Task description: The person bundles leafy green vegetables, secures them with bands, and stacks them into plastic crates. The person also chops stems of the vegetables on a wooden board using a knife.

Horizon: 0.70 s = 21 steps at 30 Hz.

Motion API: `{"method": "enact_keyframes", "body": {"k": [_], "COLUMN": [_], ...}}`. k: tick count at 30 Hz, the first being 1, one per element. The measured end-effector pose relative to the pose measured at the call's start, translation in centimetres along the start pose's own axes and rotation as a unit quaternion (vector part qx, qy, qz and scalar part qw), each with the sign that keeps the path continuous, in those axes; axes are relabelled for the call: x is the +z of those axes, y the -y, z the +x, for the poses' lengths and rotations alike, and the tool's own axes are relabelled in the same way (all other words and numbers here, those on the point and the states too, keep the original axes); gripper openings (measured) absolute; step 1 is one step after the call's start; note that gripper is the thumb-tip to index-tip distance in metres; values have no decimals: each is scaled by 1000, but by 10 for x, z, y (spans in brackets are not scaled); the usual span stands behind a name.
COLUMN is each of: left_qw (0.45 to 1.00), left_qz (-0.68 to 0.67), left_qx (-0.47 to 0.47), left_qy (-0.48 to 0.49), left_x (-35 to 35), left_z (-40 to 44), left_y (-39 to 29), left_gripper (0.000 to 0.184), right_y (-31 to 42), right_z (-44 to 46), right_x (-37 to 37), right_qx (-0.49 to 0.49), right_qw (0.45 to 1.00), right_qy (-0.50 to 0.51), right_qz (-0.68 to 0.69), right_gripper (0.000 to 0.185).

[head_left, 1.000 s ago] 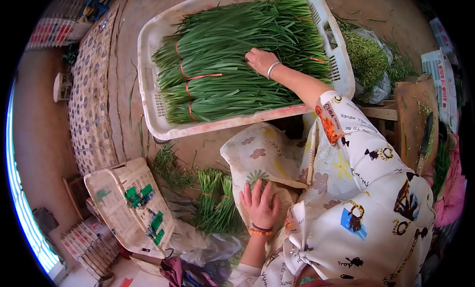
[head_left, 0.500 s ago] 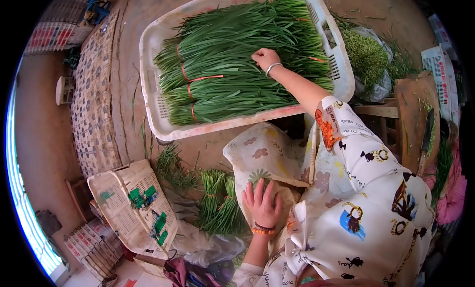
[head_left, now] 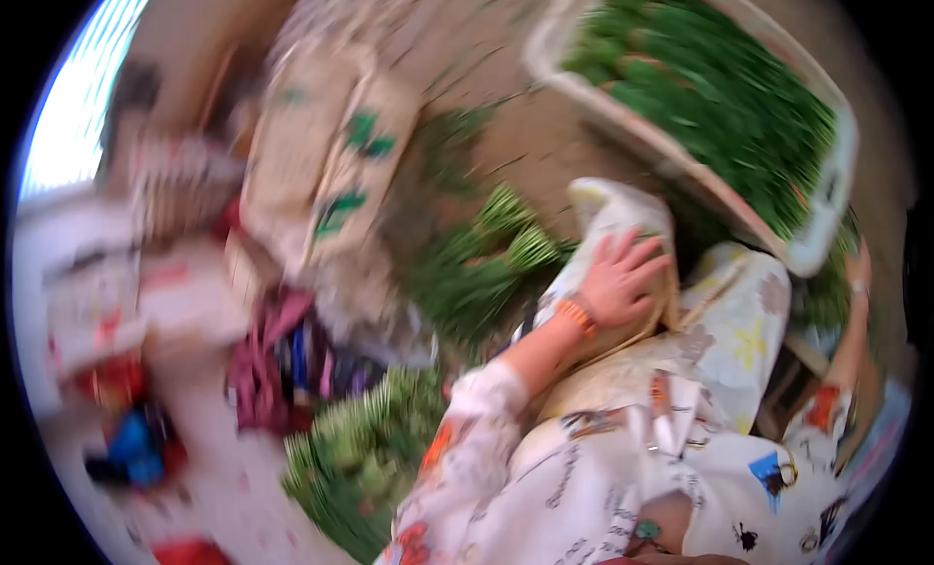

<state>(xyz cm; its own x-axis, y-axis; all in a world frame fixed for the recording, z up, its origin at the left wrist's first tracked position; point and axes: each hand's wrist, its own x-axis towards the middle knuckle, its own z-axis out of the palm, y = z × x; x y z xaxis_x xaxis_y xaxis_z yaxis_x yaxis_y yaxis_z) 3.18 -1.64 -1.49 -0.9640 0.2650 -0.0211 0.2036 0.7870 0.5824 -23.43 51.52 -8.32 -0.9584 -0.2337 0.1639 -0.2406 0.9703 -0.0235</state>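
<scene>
My left hand [head_left: 623,278] lies open on my knee, fingers spread over the patterned apron [head_left: 744,307]; it holds nothing. At the far right, my right hand [head_left: 858,268] is beside the near right corner of a white plastic crate [head_left: 671,171]. Motion blur hides what its fingers do, and whether it touches the crate cannot be made out. Rows of long green garlic chives [head_left: 720,98] fill the crate. Tied bundles of chives [head_left: 520,229] lie on the floor left of my knee.
A tan upturned crate [head_left: 302,127] with green tape stands at upper left. Below it lie clear plastic bags [head_left: 375,307] and a maroon cloth bundle [head_left: 268,361]. A larger heap of chives [head_left: 365,448] sits by my left side. Red and blue items [head_left: 141,443] are at lower left.
The view has swung left and down, so the crate now appears at upper right. My right hand has left the chives and moved to the crate's near right side. My left hand stays on the knee.
</scene>
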Motion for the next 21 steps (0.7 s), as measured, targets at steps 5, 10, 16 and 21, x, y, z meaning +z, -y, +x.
{"method": "enact_keyframes", "body": {"k": [5,10,16,21], "left_qw": [998,998,976,869], "left_qz": [-54,-20,49,55], "left_qx": [32,-26,-171,-384], "left_qy": [3,-55,-125,-308], "left_x": [-23,-82,-167,-194], "left_z": [-30,-94,-221,-394], "left_y": [-8,-28,8,52], "left_gripper": [46,38,42,42], "right_y": [291,508,548,521], "right_z": [6,-35,-74,-71], "right_x": [-32,-70,-76,-81], "right_qx": [-93,-377,-396,-349], "right_qw": [908,826,820,855], "right_qy": [212,218,402,381], "right_qz": [350,357,-96,-38], "right_gripper": [19,35,38,39]}}
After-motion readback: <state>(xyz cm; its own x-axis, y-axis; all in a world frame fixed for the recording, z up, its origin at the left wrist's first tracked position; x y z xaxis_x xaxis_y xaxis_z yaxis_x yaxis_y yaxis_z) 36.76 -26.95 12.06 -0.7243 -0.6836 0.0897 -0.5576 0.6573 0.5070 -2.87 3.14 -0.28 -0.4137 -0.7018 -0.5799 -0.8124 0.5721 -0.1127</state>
